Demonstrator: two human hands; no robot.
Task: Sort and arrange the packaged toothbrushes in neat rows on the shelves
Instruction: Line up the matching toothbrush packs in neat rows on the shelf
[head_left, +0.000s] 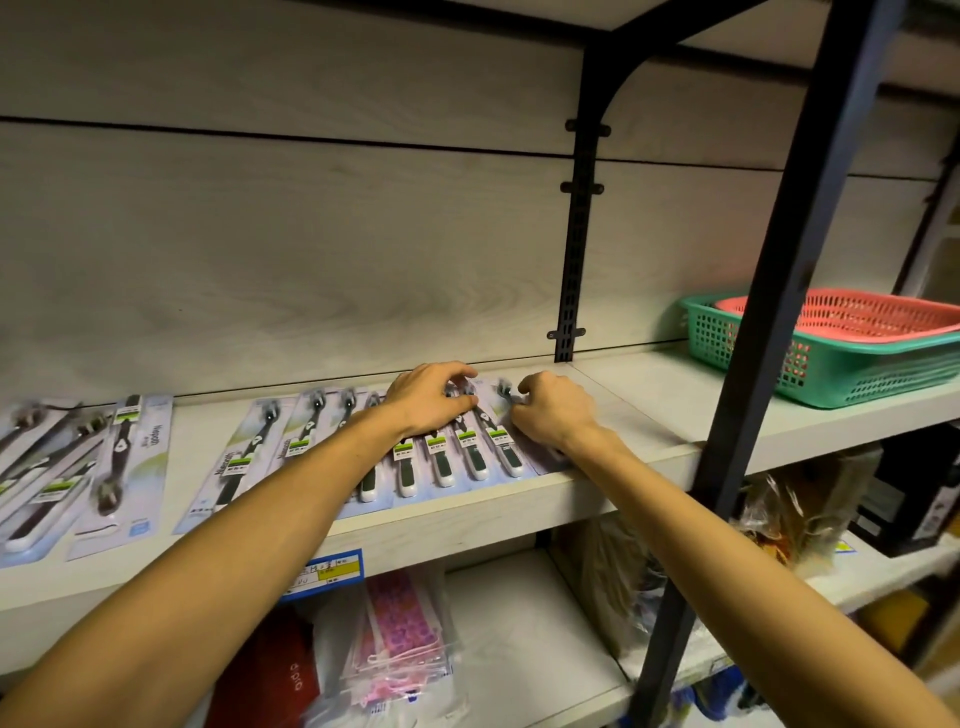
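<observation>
**Two hands working at the right end of a toothbrush row**

Two bare forearms are reaching up from the bottom corners toward a pale wooden shelf (649, 457). Under its front edge a blue and yellow price label (327, 571) is hanging, and below that, bagged pink goods (400, 634) are lying on a lower shelf. On the shelf, a row of packaged toothbrushes (441, 457) is lying flat, side by side and overlapping, handles toward the front edge. The left hand (423, 397) is resting on the upper parts of the packs, its fingers curling down over the brush heads. The right hand (553, 413) is sitting at the row's right end, fingers bent and pinching the top of the last pack. Further left, well apart from the row, a looser group of packs (78, 467) is lying at mixed angles. Far right, a red basket (852, 314) is nesting inside a green basket (831, 364) beyond a black upright post (769, 332).
</observation>
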